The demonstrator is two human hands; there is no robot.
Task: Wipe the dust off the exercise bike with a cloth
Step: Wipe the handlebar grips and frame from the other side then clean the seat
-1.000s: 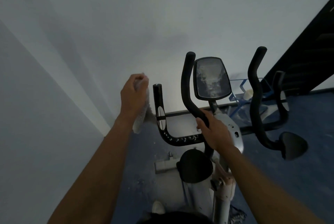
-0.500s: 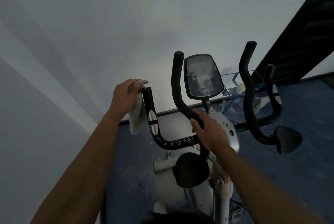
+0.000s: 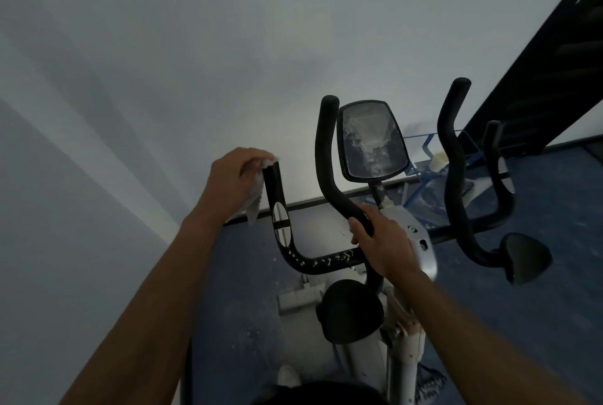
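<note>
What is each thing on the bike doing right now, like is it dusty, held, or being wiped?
Left hand: grips the cloth against the short handlebar's top.
Cloth: crumpled, hanging beside that bar.
Short handlebar: upright; white specks on its lower bend.
Right hand: grips the tall curved handlebar.
Tall curved handlebar: held low down.
Console screen: smeared with dust.

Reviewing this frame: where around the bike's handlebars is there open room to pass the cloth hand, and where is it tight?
Open: left of the short grip, where the left hand holds the cloth against it, toward the wall; also between that grip and the tall left bar. Tight: between that bar and the dusty console, and around the right hand on the bar.
</note>
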